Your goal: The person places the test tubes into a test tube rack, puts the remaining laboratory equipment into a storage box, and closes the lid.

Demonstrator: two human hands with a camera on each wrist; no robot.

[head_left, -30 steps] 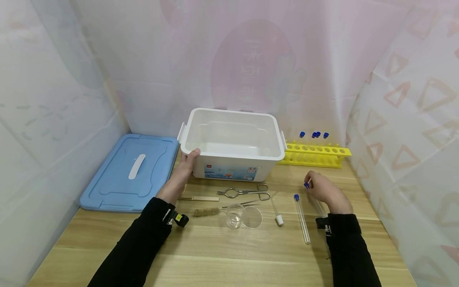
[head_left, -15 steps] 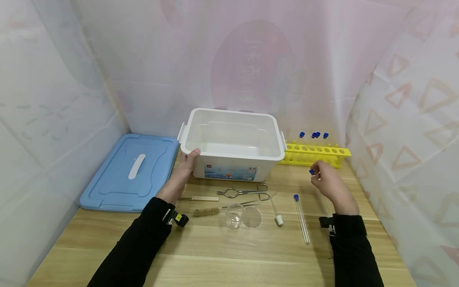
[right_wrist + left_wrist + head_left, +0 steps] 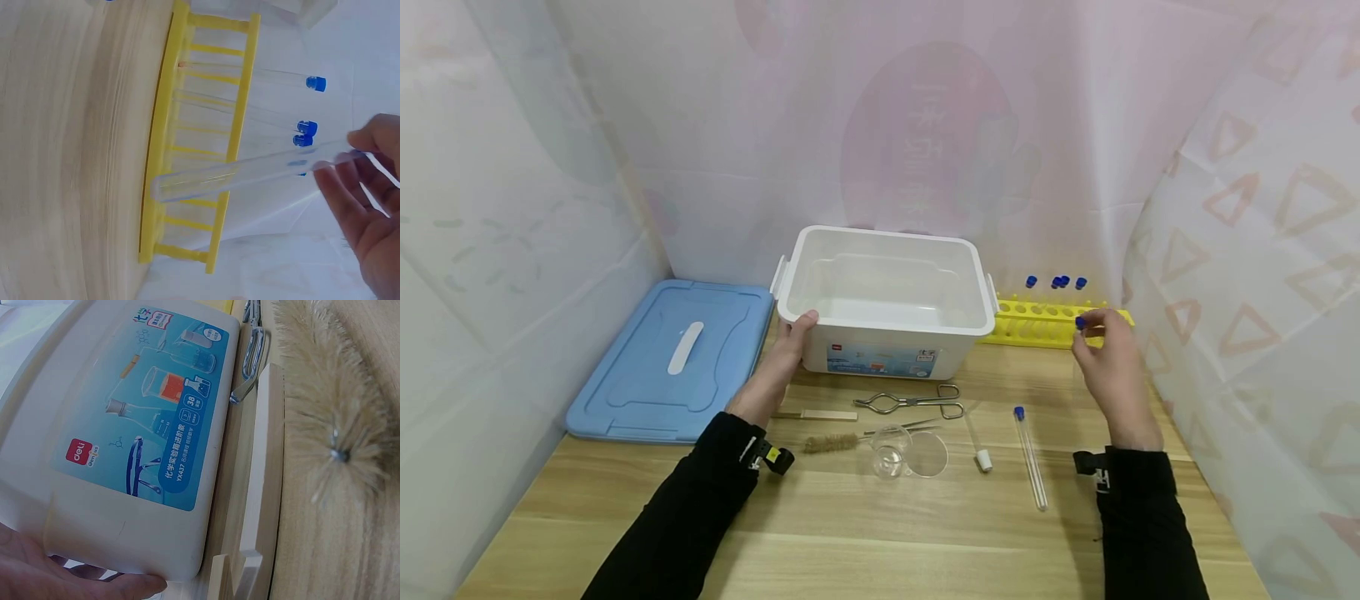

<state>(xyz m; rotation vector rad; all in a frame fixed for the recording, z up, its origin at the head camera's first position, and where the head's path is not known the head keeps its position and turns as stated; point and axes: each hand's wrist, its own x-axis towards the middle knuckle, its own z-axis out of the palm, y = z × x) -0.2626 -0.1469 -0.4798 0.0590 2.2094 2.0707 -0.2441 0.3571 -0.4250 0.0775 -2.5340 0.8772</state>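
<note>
My right hand (image 3: 1112, 367) pinches a glass test tube (image 3: 206, 181) near its blue stopper (image 3: 1080, 322). In the right wrist view the tube crosses in front of the yellow test tube rack (image 3: 240, 106), and I cannot tell whether they touch. Several stoppered tubes (image 3: 269, 75) stand in that rack. My left hand (image 3: 778, 367) grips the front left corner of the white plastic box (image 3: 895, 327), thumb at its rim. The left wrist view shows the fingers (image 3: 134, 584) against the box's end, partly hidden. Another blue-stoppered test tube (image 3: 1032, 462) lies on the table.
A blue lid (image 3: 655, 392) lies left of the box. In front of the box are crucible tongs (image 3: 910, 402), a wooden test tube clamp (image 3: 829, 415), a bristle brush (image 3: 831, 443), transparent round glassware (image 3: 927, 454) and a thin piece with a white end (image 3: 984, 460).
My right hand has carried the test tube up from low over the table, away from me and slightly right, to the rack. The left hand stays on the box.
</note>
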